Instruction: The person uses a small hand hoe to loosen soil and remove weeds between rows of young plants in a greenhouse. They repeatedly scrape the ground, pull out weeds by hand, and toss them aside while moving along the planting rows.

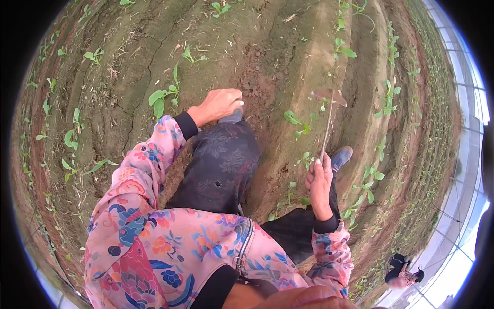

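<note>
Brown soil (278, 31), dry and cracked in some places, runs in long ridges under the person, and rows of green seedlings (70, 138) grow along it. The right hand (320, 183) has its grip closed around the thin handle of a small hoe (328, 129). This hoe extends forward from the hand, and its metal blade (324, 94) is at the far end, near a leafy plant (293, 118). I cannot tell whether the blade touches the ground. The left hand (220, 105) is in front of the left knee, at the grey left shoe (232, 117), with the fingers bent. Its grip is turned from view, so I cannot tell how far it is open or whether it has hold of something. One broad-leaved seedling (158, 96) stands near this hand, on its left side. The person wears a pink flowered jacket (175, 252) and dark patterned trousers (221, 159). At the lower right, well apart, another person (401, 273) is visible.
</note>
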